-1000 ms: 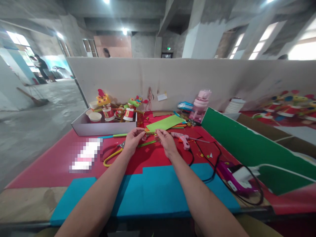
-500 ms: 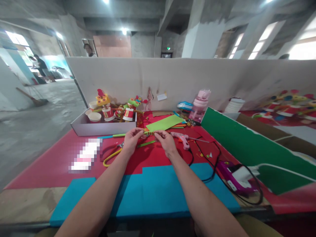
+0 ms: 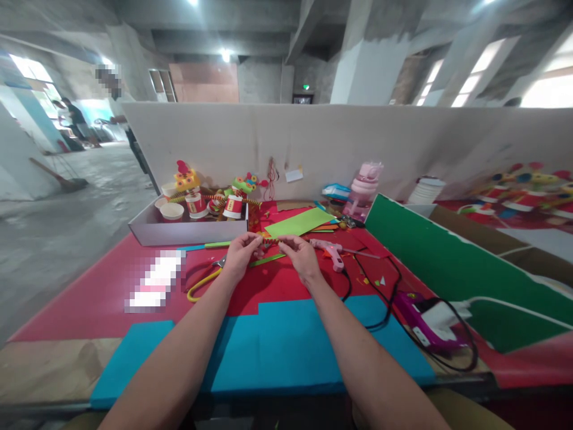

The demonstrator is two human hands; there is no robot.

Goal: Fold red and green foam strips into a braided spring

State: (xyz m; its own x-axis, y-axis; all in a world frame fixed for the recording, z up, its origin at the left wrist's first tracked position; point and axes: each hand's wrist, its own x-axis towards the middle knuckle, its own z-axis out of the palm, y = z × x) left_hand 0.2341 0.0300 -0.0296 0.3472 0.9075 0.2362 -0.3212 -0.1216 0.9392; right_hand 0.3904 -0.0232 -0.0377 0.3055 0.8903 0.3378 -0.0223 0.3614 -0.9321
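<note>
Between my two hands a small folded paper strip [image 3: 271, 241], striped red and yellow-green, is stretched level above the red table. My left hand [image 3: 242, 253] pinches its left end, and my right hand [image 3: 301, 257] pinches its right end. Yellow-handled scissors [image 3: 203, 284] lie beside my left hand. Just right of my right hand is a pink glue gun [image 3: 331, 252]. A green paper strip [image 3: 267, 260] lies below the held strip, and a light green sheet [image 3: 297, 223] lies behind it.
A white box [image 3: 190, 233] with cups and paper figures stands back left. Blue sheets [image 3: 286, 346] cover the front edge. At right are a purple power strip [image 3: 425, 328], black cables and a green box [image 3: 430, 269]. A person [image 3: 119, 107] stands beyond the partition.
The held strip now shows more red, and its folds look slightly turned. Both hands stay nearly in place. The person beyond the partition has moved left.
</note>
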